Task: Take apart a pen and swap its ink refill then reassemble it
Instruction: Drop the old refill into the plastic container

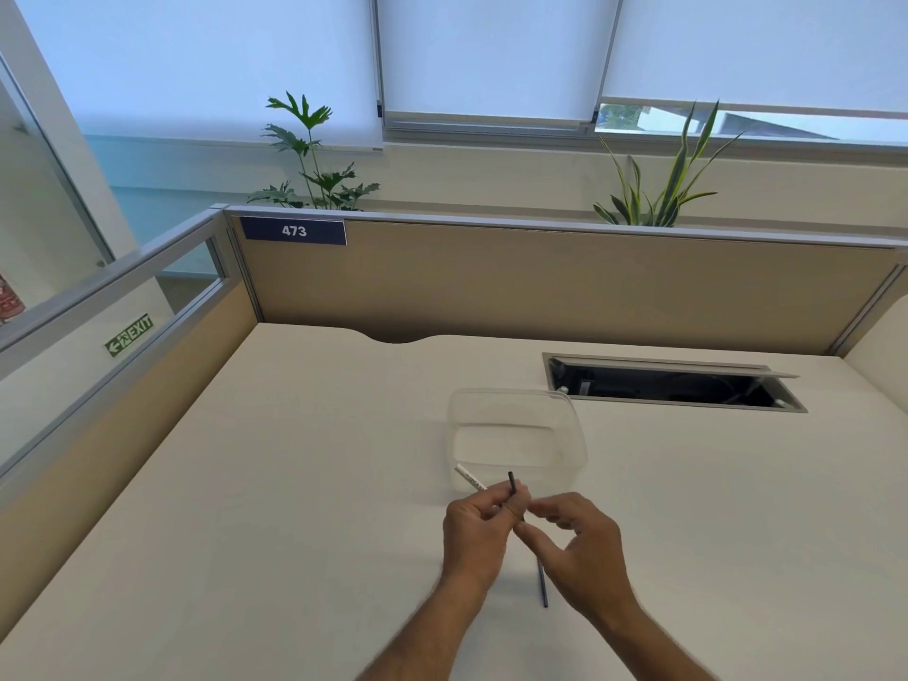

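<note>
My left hand (pixel 474 538) grips a white pen barrel (pixel 470 477) whose end points up and to the left, just in front of the clear tub. A thin dark refill (pixel 512 484) stands up above my left thumb. My right hand (pixel 584 548) meets the left hand, with its thumb and fingertips pinched at the lower end of that refill. A second thin blue refill (pixel 543 589) lies on the desk below my right hand, its upper end hidden by the hand.
A clear plastic tub (pixel 516 435) stands on the white desk (pixel 295 508) just beyond my hands. An open cable hatch (pixel 673 385) is set into the desk at the back right. Beige partition panels (pixel 540 287) close off the back and left.
</note>
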A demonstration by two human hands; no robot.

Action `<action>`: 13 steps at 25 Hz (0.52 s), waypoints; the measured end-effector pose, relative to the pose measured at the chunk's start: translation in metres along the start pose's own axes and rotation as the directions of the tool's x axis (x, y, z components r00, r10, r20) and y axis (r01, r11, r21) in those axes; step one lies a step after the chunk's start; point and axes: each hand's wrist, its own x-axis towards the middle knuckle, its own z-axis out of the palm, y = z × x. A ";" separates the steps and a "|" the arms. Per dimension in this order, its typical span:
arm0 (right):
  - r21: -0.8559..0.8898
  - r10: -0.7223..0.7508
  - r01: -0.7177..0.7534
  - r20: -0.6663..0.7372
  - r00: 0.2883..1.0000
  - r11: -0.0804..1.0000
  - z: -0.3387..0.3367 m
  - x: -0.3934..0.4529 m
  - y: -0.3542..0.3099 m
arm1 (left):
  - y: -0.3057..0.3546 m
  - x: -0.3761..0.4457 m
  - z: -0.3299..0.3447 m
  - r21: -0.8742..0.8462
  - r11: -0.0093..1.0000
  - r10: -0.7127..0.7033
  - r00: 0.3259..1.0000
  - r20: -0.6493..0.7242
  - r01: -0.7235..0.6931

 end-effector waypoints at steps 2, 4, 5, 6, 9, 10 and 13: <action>0.007 0.000 0.000 0.016 1.000 1.000 0.002 0.003 -0.006 | 0.002 0.000 -0.001 0.018 1.000 0.016 1.000 -0.009 -0.016; 0.024 0.019 -0.020 0.029 0.999 1.000 0.003 0.007 -0.010 | 0.005 0.000 -0.002 0.020 0.999 0.028 1.000 -0.009 -0.028; 0.030 0.027 -0.028 0.031 0.999 0.999 0.005 0.009 -0.010 | 0.005 0.000 -0.003 0.025 0.999 0.037 0.999 -0.006 -0.036; 0.034 0.036 -0.037 0.034 0.999 0.999 0.006 0.010 -0.010 | 0.006 0.000 -0.003 0.031 0.999 0.045 0.999 0.000 -0.045; 0.066 0.084 -0.087 0.058 0.995 0.994 0.011 0.015 -0.010 | 0.007 0.001 -0.004 0.027 0.998 0.062 0.998 0.028 -0.062; 0.096 0.109 -0.116 0.072 0.991 0.989 0.012 0.017 -0.009 | 0.007 0.002 -0.005 0.031 0.997 0.068 0.997 0.032 -0.069; 0.183 0.197 -0.212 0.095 0.976 0.960 0.012 0.023 -0.007 | 0.006 0.007 -0.009 0.092 0.990 0.106 0.994 -0.005 -0.105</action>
